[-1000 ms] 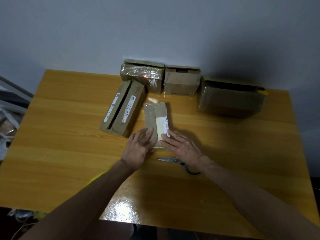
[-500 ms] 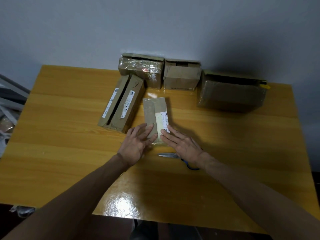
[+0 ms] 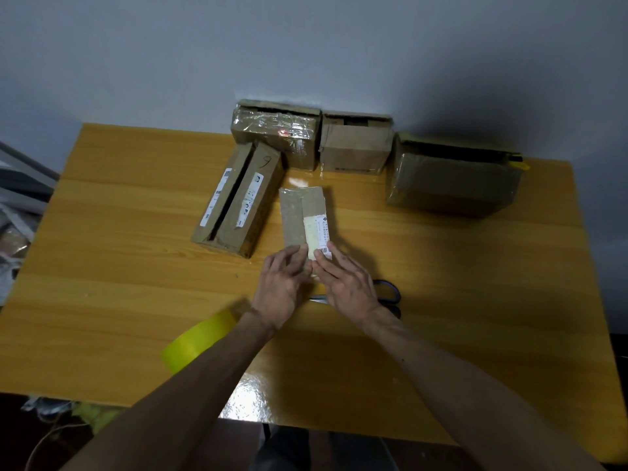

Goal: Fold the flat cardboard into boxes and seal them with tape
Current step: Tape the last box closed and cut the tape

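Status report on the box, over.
Both pressing: left hand, right hand on near end of small box, on table. Nearby: scissors beneath right wrist, tape roll beside left forearm.

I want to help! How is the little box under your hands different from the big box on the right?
The little box is thin; the big box is far bulkier. The little box has a white label; the big box shows none. Only the little box is touched, not the big box. Both are brown cardboard.
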